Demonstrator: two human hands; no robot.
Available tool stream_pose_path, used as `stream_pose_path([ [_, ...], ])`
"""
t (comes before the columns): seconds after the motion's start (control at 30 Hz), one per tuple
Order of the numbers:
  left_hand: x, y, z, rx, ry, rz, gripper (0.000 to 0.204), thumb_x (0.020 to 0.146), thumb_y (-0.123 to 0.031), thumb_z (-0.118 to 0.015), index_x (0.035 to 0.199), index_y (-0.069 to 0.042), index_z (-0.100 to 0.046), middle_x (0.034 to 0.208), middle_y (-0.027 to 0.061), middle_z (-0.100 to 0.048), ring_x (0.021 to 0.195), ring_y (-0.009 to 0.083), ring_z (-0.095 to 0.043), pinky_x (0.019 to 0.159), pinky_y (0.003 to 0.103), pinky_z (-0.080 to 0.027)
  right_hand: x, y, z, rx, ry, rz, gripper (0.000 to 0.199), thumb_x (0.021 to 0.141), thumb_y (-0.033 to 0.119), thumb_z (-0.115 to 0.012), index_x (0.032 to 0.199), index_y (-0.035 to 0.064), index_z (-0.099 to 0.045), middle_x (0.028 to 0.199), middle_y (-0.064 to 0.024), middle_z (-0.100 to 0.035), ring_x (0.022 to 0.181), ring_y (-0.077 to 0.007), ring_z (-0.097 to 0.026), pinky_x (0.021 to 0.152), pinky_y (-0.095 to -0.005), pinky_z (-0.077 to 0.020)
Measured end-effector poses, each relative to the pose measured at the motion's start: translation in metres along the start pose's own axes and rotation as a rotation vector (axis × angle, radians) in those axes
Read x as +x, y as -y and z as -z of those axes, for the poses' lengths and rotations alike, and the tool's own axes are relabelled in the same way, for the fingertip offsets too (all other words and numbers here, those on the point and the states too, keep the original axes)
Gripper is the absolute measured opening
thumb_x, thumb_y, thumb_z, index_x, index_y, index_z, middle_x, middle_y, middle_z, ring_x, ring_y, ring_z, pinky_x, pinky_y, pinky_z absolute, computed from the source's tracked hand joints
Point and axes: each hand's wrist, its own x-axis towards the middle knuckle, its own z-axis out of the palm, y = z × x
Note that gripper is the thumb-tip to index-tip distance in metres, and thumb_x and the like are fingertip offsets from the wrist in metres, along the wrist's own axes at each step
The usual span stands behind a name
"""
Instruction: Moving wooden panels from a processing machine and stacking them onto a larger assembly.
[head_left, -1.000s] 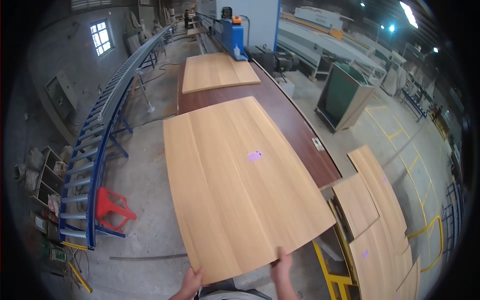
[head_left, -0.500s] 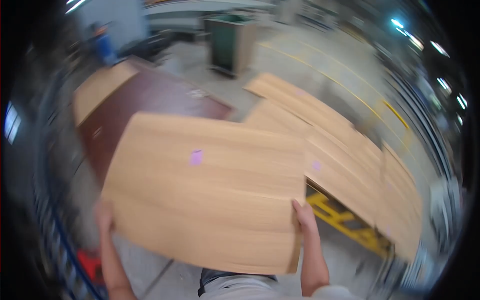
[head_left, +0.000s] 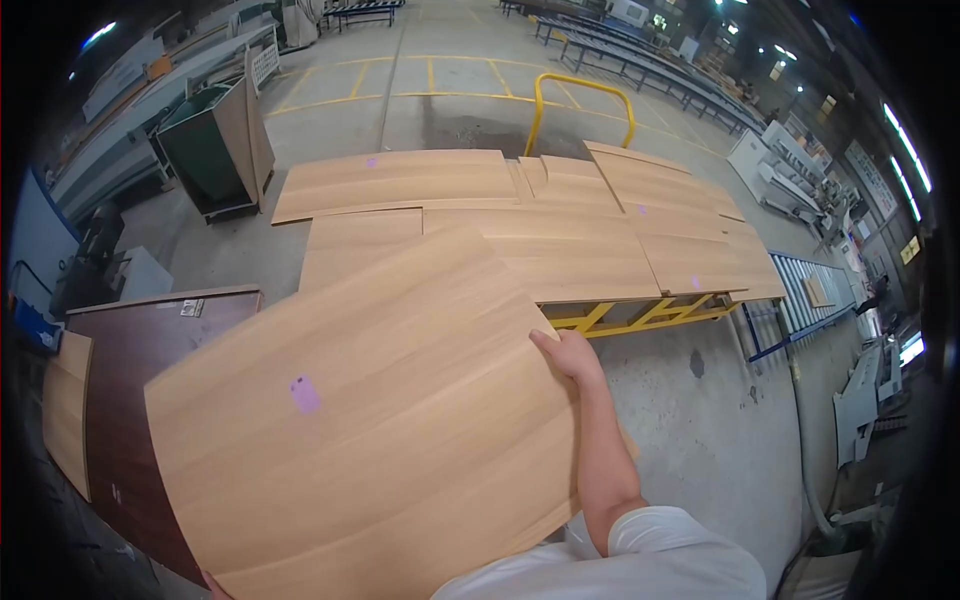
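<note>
A large light wood-grain panel (head_left: 400,420) with a purple sticker (head_left: 305,394) is held up, tilted, in front of me. My right hand (head_left: 566,354) grips its right edge, thumb on the face and the other fingers hidden behind. At its lower left edge only a bit of my left hand (head_left: 214,586) shows, against the rim of the panel. Beyond lies a spread of similar wood panels (head_left: 570,240), some with purple stickers, on a yellow metal cart (head_left: 640,316). To the left is a dark reddish-brown board (head_left: 130,400) with another light panel (head_left: 68,410) on it.
A green-lined bin (head_left: 210,150) stands at the far left. The cart's yellow handle (head_left: 580,85) rises behind the panels. A roller conveyor (head_left: 810,295) is to the right, and machines (head_left: 790,180) stand farther right. Yellow lines (head_left: 430,78) mark the concrete floor.
My view has turned right, toward the cart and its panels. The held panel has swung with me and tilted, its right edge now higher. Both hands stay on it; the left has dropped nearly out of view.
</note>
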Motion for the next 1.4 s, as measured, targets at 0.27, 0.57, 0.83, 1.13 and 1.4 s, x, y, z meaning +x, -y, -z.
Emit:
stream_pose_path([
  [0.27, -0.118, -0.215, -0.045, 0.373, -0.094, -0.118, 0.065, 0.092, -0.056, -0.046, 0.109, 0.003, -0.064, 0.107, 0.0239, -0.064, 0.097, 0.0427, -0.06, 0.086, 0.045, -0.047, 0.103, -0.069, 0.075, 0.201, -0.102, -0.042, 0.055, 0.085, 0.047, -0.06, 0.106, -0.004, -0.065, 0.101, -0.0212, -0.067, 0.097, -0.0289, -0.063, 0.085, -0.0353, -0.0466],
  [0.57, -0.161, -0.361, -0.28, 0.299, 0.063, -0.379, 0.071, 0.084, -0.066, -0.048, 0.09, 0.002, -0.068, 0.085, 0.0189, -0.067, 0.084, 0.0358, -0.063, 0.076, 0.042, -0.046, 0.28, -0.21, 0.202, -0.001, -0.318, -0.198, 0.063, 0.085, 0.053, -0.055, 0.111, -0.0038, -0.062, 0.111, -0.0275, -0.061, 0.108, -0.0388, -0.058, 0.091, -0.0413, -0.0447],
  [0.83, -0.242, -0.5, -0.427, 0.449, 0.088, -0.323, 0.074, 0.081, -0.069, -0.048, 0.102, -0.002, -0.068, 0.102, 0.0233, -0.065, 0.099, 0.04, -0.06, 0.083, 0.044, -0.046, 0.435, -0.258, 0.257, 0.043, -0.359, -0.255, 0.048, 0.085, 0.041, -0.063, 0.1, -0.0044, -0.066, 0.091, -0.0224, -0.068, 0.088, -0.0294, -0.066, 0.078, -0.0382, -0.0483],
  [1.13, -0.195, -0.579, -0.615, 0.422, 0.173, -0.316, 0.074, 0.081, -0.068, -0.05, 0.092, 0.003, -0.068, 0.094, 0.0257, -0.065, 0.093, 0.0399, -0.061, 0.082, 0.044, -0.046, 0.613, -0.241, 0.251, 0.026, -0.348, -0.227, 0.053, 0.084, 0.045, -0.061, 0.093, -0.0066, -0.067, 0.087, -0.0272, -0.066, 0.086, -0.0361, -0.066, 0.076, -0.0413, -0.0486],
  [1.4, -0.183, -0.675, -0.731, 0.401, 0.269, -0.359, 0.074, 0.081, -0.068, -0.049, 0.08, 0.003, -0.067, 0.083, 0.0219, -0.066, 0.083, 0.0359, -0.062, 0.076, 0.043, -0.046, 0.747, -0.265, 0.246, -0.116, -0.351, -0.2, 0.055, 0.087, 0.046, -0.059, 0.1, -0.0069, -0.065, 0.09, -0.0248, -0.067, 0.089, -0.0303, -0.065, 0.078, -0.0384, -0.0485],
])
